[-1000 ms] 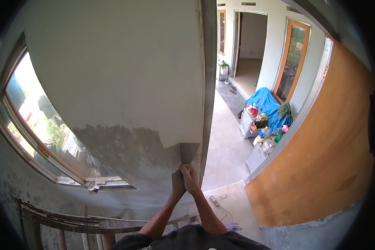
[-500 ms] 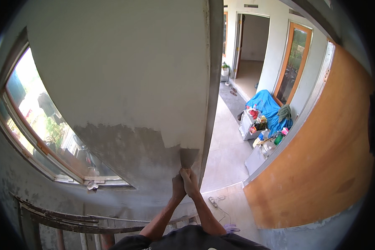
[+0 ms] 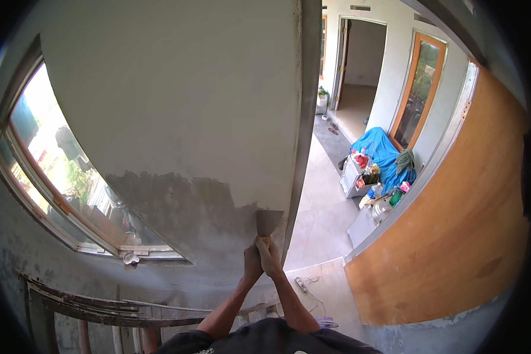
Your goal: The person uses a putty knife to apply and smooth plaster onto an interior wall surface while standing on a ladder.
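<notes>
A wide metal scraper blade [image 3: 268,220] lies against the pale wall [image 3: 200,94] beside its right edge, where a rough grey patch [image 3: 177,212] spreads over the lower part. My left hand [image 3: 252,262] and my right hand [image 3: 271,258] are clasped together around the tool's handle just below the blade, fingers wrapped closed. The handle is mostly hidden by the fingers, and both forearms rise from the lower edge.
A window [image 3: 53,177] is at left, a metal railing or scaffold [image 3: 100,314] below, a wooden door panel [image 3: 448,200] at right. Through the opening lie a tiled floor [image 3: 318,218], blue tarp [image 3: 383,159] and piled household items [image 3: 371,197]. A power strip [image 3: 301,283] lies below.
The scraper and both clasped hands have moved a little downward along the wall since the earliest frame. The view has also shifted slightly, so the doorway appears a bit farther right.
</notes>
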Action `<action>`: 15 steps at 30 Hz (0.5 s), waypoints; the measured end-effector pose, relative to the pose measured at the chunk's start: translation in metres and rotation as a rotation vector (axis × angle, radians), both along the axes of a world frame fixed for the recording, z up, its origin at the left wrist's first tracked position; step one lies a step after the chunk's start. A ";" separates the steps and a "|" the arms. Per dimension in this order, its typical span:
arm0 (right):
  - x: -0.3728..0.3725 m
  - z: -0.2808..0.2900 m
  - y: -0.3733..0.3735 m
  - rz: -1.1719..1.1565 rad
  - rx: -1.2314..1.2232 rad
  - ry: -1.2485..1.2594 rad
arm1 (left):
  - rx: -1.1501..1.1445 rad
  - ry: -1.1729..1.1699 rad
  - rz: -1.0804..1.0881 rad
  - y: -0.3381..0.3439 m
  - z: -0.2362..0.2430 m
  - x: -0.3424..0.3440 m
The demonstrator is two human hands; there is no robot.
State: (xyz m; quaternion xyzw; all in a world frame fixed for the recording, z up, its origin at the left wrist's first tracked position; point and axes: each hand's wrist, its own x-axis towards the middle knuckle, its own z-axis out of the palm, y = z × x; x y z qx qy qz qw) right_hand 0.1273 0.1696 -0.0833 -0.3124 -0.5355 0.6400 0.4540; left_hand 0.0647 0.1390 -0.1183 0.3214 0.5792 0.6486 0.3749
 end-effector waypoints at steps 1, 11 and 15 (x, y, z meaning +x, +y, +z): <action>0.003 -0.008 0.003 -0.008 -0.002 -0.001 | -0.005 0.355 0.030 -0.001 0.016 0.008; -0.002 0.010 0.006 -0.034 0.110 0.014 | 0.085 0.827 0.095 0.011 0.006 0.000; 0.006 0.026 0.001 -0.005 0.057 -0.071 | 0.028 0.647 0.067 0.012 0.012 0.002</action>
